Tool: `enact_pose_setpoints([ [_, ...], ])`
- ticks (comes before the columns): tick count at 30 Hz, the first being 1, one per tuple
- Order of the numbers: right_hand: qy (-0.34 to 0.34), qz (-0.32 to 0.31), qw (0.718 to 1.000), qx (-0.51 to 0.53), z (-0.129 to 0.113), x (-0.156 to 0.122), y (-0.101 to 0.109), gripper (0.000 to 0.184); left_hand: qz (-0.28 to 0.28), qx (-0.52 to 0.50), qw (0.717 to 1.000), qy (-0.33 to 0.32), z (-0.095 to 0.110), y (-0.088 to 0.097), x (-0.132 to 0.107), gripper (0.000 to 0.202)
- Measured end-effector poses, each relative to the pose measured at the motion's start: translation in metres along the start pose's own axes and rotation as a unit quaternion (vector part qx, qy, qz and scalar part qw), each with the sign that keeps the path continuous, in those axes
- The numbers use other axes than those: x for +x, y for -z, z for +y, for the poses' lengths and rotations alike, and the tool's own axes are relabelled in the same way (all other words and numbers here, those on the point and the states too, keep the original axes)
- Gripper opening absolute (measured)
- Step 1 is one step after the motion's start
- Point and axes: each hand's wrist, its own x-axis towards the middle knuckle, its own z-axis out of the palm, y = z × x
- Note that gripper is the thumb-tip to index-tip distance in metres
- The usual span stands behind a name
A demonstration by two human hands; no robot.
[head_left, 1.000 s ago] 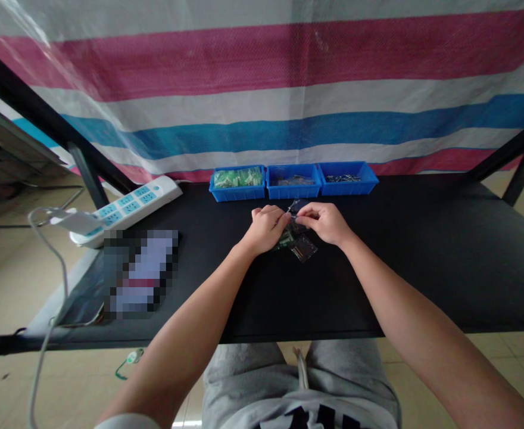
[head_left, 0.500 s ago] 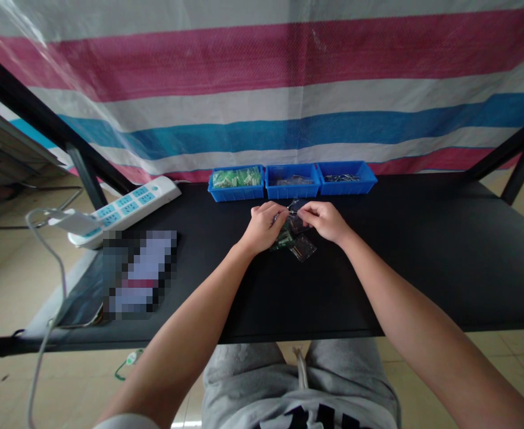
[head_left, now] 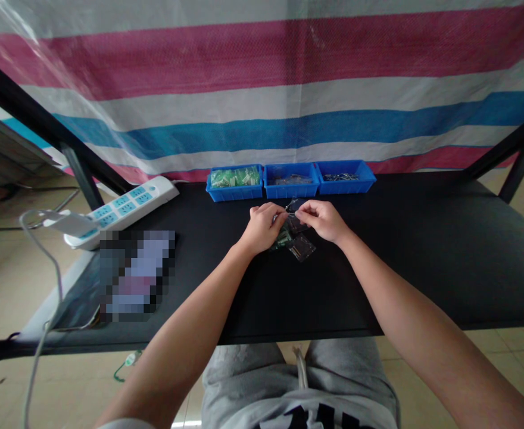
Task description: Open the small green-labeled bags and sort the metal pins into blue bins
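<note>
My left hand and my right hand meet over the black table, both pinched on a small clear plastic bag held between them. Under the hands lie two more small clear bags, one with green parts and one with dark parts. What is inside the held bag is too small to make out.
Three blue bins stand in a row at the table's far edge: the left one with green parts, the middle one and the right one with small metal pieces. A white power strip lies at the left, its cable hanging off the edge. A striped tarp hangs behind.
Both hands stay together on the small bag; only the fingers have shifted slightly. The view has drifted a little.
</note>
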Motion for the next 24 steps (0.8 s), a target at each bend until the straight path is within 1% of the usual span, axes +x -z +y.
enact_pose_setpoints([
  [3, -0.01, -0.01, 1.0, -0.012, 0.001, 0.001, 0.002, 0.033, 0.002, -0.001, 1.0, -0.005, 0.001, 0.0, 0.0, 0.02],
  [5, -0.029, 0.001, 1.0, 0.008, 0.003, 0.002, 0.004, 0.034, 0.01, -0.001, 1.0, 0.0, 0.002, 0.0, 0.0, 0.018],
  [6, -0.045, 0.022, 0.998, 0.032, 0.005, 0.004, 0.005, 0.035, 0.017, 0.001, 1.0, 0.006, 0.002, 0.001, -0.001, 0.018],
  [8, -0.084, 0.1, 0.987, 0.096, 0.009, 0.008, 0.009, 0.035, 0.033, 0.007, 0.999, 0.019, 0.003, 0.001, -0.001, 0.02],
  [10, -0.112, 0.192, 0.962, 0.161, 0.015, 0.014, 0.016, 0.033, 0.041, 0.012, 0.999, 0.03, 0.002, 0.001, -0.001, 0.021],
  [11, -0.119, 0.225, 0.948, 0.188, 0.018, 0.017, 0.02, 0.032, 0.041, 0.013, 0.999, 0.033, 0.002, 0.001, -0.001, 0.021],
  [12, -0.126, 0.256, 0.934, 0.215, 0.021, 0.021, 0.025, 0.03, 0.04, 0.014, 0.999, 0.034, 0.001, 0.001, -0.001, 0.021],
  [14, -0.135, 0.29, 0.912, 0.257, 0.027, 0.026, 0.034, 0.027, 0.032, 0.015, 0.999, 0.033, 0.0, 0.0, -0.001, 0.022],
  [17, -0.126, 0.297, 0.906, 0.274, 0.032, 0.029, 0.045, 0.026, 0.018, 0.023, 0.999, 0.03, -0.002, -0.002, -0.001, 0.024],
  [19, -0.124, 0.294, 0.906, 0.277, 0.034, 0.029, 0.047, 0.028, 0.012, 0.032, 0.999, 0.034, -0.003, -0.002, -0.002, 0.024],
  [24, -0.132, 0.284, 0.911, 0.269, 0.031, 0.027, 0.044, 0.029, 0.014, 0.053, 0.997, 0.057, -0.006, -0.002, 0.0, 0.023],
])
